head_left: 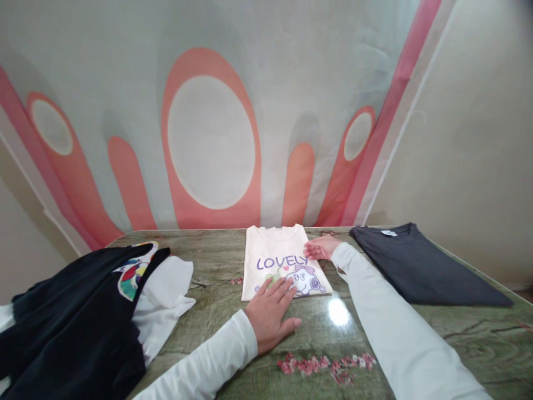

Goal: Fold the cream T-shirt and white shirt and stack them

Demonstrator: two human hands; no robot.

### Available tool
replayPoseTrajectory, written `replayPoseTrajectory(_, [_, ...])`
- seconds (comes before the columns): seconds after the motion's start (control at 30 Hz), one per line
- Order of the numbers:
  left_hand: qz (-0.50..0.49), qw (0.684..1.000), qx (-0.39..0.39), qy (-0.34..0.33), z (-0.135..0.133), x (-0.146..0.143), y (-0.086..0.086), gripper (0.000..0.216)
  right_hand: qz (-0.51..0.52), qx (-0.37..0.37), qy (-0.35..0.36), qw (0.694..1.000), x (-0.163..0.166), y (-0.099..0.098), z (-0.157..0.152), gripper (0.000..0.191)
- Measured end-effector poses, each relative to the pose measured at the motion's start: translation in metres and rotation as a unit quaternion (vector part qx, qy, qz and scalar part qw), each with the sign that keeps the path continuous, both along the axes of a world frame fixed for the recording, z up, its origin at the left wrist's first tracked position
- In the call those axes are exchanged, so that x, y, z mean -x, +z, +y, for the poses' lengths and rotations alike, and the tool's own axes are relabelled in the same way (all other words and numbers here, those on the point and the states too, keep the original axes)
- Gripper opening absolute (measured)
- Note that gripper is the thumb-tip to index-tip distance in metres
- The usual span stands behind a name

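Observation:
A pale pink T-shirt [270,247], folded into a neat rectangle, lies in the middle of the table with its neckline toward the wall. Purple "LOVELY" lettering and a cartoon face show on its front. My left hand [271,312] rests with fingers spread over the shirt's near edge, covering part of the print. At the shirt's right edge, my right hand [321,248] lies flat with its fingers stretched out, fingertips touching the fabric beside the lettering. Neither hand grips anything.
A folded dark grey T-shirt [433,269] lies on the right of the wood-patterned table [216,250]. On the left is a loose pile with a black garment [79,311] and a white garment [166,294]. Behind the table stands a wall with a printed backdrop [275,66].

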State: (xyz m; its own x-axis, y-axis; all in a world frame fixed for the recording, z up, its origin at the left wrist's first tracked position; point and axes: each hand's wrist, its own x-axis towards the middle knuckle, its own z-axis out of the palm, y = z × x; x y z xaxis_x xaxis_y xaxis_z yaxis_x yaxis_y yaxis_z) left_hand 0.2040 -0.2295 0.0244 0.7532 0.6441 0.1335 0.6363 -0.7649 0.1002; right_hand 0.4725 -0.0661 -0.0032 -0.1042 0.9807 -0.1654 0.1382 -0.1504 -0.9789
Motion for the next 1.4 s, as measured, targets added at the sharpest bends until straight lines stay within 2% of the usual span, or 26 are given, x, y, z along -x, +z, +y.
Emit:
replayPoseTrajectory(0.13, [0.003, 1.0, 0.005, 0.018, 0.0, -0.002, -0.003, 0.061, -0.087, -0.089, -0.036, 0.992, 0.006, 0.001, 0.014, 0.023])
replayPoseTrajectory(0.3, [-0.003, 1.0, 0.005, 0.023, 0.0, -0.002, -0.008, 0.063, -0.227, -0.183, 0.039, 0.956, 0.027, -0.006, 0.024, 0.038])
replayPoseTrajectory(0.5, [-0.019, 0.999, 0.008, 0.027, -0.001, -0.002, -0.01, 0.061, -0.389, -0.183, 0.055, 0.901, 0.028, -0.018, 0.044, 0.052])
replayPoseTrajectory(0.6, [-0.019, 0.999, 0.014, 0.026, -0.001, -0.001, -0.009, 0.061, -0.433, -0.172, 0.042, 0.884, 0.023, -0.018, 0.056, 0.056])
replayPoseTrajectory(0.73, [-0.022, 0.999, 0.021, 0.025, -0.002, 0.0, -0.006, 0.06, -0.456, -0.195, 0.032, 0.868, 0.024, -0.017, 0.057, 0.056])
replayPoseTrajectory(0.9, [-0.036, 0.997, 0.013, 0.06, -0.003, 0.01, 0.0, 0.06, -0.465, -0.224, 0.069, 0.853, 0.033, -0.018, 0.023, 0.054])
replayPoseTrajectory(1.07, [-0.034, 0.987, 0.008, 0.16, -0.003, 0.019, -0.002, 0.064, -0.511, -0.246, 0.137, 0.812, 0.033, -0.021, -0.028, 0.058])
replayPoseTrajectory(1.2, [-0.022, 0.98, 0.009, 0.195, 0.0, 0.022, -0.007, 0.067, -0.533, -0.253, 0.122, 0.798, 0.014, -0.023, -0.051, 0.056])
replayPoseTrajectory(1.3, [-0.01, 0.975, 0.015, 0.222, 0.004, 0.025, -0.009, 0.069, -0.518, -0.28, 0.1, 0.802, 0.003, -0.018, -0.071, 0.053])
replayPoseTrajectory(1.4, [-0.004, 0.973, 0.02, 0.231, 0.006, 0.026, -0.011, 0.07, -0.476, -0.35, 0.129, 0.796, 0.009, -0.002, -0.103, 0.051])
